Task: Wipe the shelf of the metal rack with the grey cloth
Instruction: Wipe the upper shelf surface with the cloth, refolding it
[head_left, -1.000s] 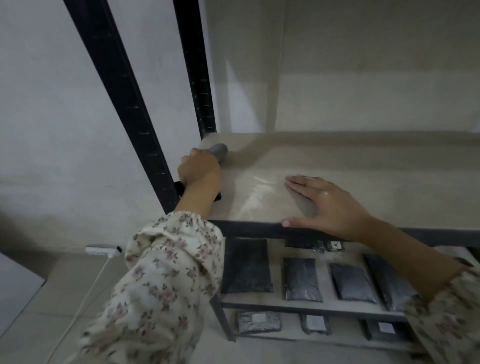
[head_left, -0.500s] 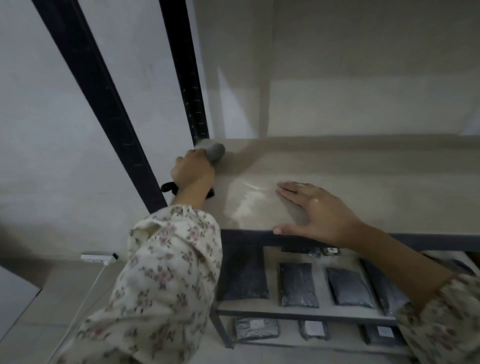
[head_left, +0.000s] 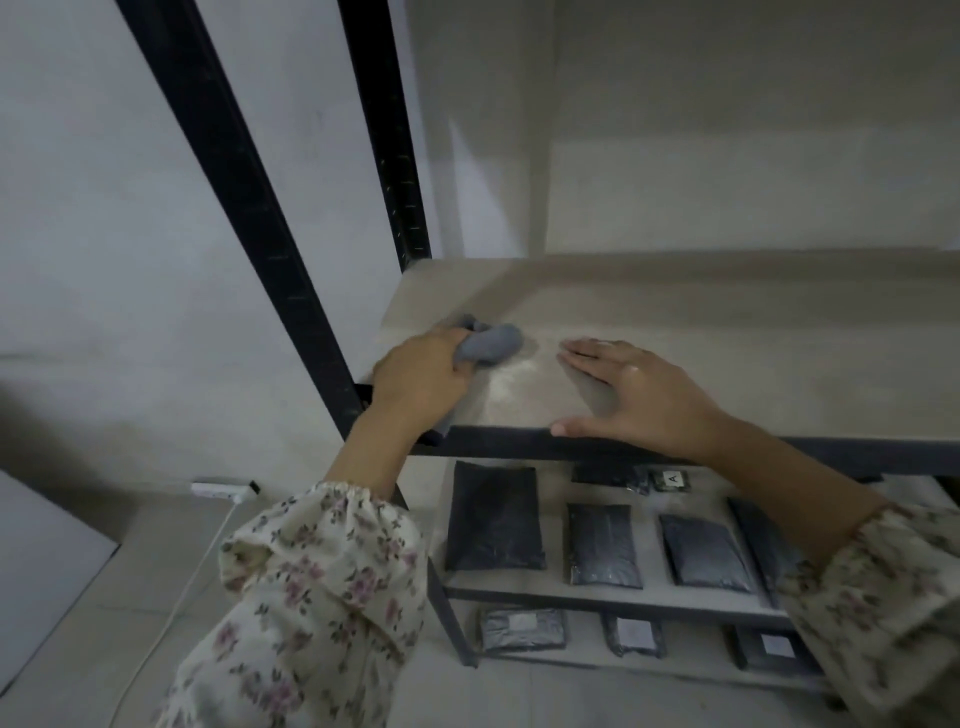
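Note:
A pale beige shelf sits in a black metal rack. My left hand grips a bunched grey cloth near the shelf's front left corner, the cloth pressed on the surface. A tail of the cloth hangs below my wrist at the shelf's front edge. My right hand lies flat on the shelf just right of the cloth, fingers straight and thumb along the front edge.
Two black uprights rise at the rack's left side. Lower shelves hold several dark flat packets. A white power strip with a cable lies on the tiled floor at the left. Walls close in behind and left.
My left hand has pulled the cloth from the shelf's left back corner toward the front and slightly right. My right hand has stayed flat in place.

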